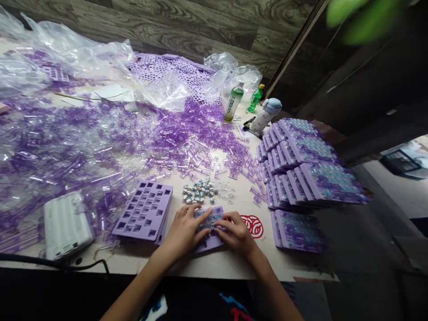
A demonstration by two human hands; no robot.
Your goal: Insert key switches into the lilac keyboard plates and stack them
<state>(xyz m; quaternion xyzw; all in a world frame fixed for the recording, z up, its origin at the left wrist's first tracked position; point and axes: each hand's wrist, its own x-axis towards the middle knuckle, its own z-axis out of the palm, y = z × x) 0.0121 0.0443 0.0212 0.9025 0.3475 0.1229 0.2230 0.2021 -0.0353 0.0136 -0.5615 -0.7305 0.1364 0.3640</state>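
Note:
A light purple keypad frame point(210, 243) lies on the table in front of me, its upper part filled with small clear and bluish pieces. My left hand point(185, 227) rests on its left side, fingers stretched out and thumb pointing across it. My right hand point(238, 232) is closed in a pinch over the frame's right middle; whatever its fingertips hold is too small to name. Just beyond the frame is a pile of small white-and-blue switches point(198, 191), with tiny clear parts point(225, 191) beside it. Unfilled purple frames point(143, 211) are stacked left of my left hand.
Filled frames point(301, 165) stand in rows at the right edge. Clear and purple plastic pieces point(133, 133) cover the left and middle. A white plastic case point(67, 223) sits front left, near a black cable point(50, 263). Bottles point(234, 101) and a flask point(265, 116) stand behind.

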